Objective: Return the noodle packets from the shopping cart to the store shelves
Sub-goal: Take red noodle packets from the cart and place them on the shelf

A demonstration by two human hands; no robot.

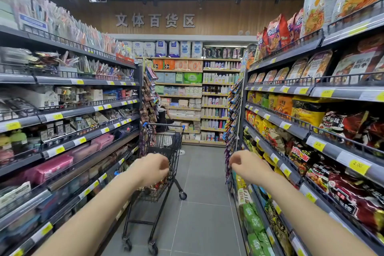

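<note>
Both my arms are stretched out down the aisle, my left hand in front of the black shopping cart with its fingers loosely curled around nothing, and my right hand out over the floor just beside the right-hand shelves, fingers also loosely curled and holding nothing. The noodle packets show as a bit of red through the cart's wire side, low in the basket just under my left hand, not touching it. More packets fill those right-hand shelves, near my right hand.
</note>
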